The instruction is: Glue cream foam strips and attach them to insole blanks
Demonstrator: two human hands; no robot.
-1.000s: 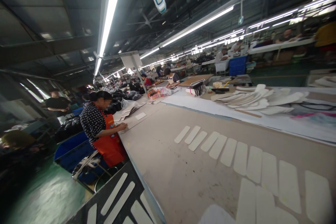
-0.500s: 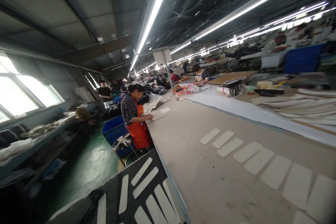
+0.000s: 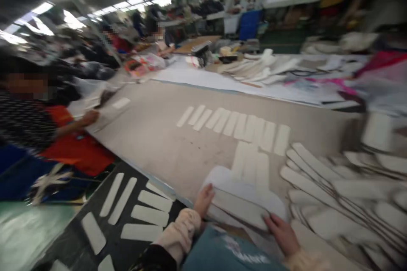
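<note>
Low in the view, my left hand grips the left end of a long pale flat piece with a dark edge. My right hand has its fingers closed on the piece's other end. The piece is held slightly slanted near my body, over a larger white sheet with rounded corners. Just beyond it lie several pale rectangular pieces on the beige table. A longer row of similar strips stretches across the table farther off. The picture is blurred, so the material cannot be made out.
Stacks of pale dark-edged pieces crowd the right side. A black surface at lower left holds several pale strips. A co-worker in an orange apron works at the table's left edge. White sheeting runs along the far side.
The view has swung to the right and downward. Both my hands and the pale piece between them are now in view, along with the stacks on the right.
</note>
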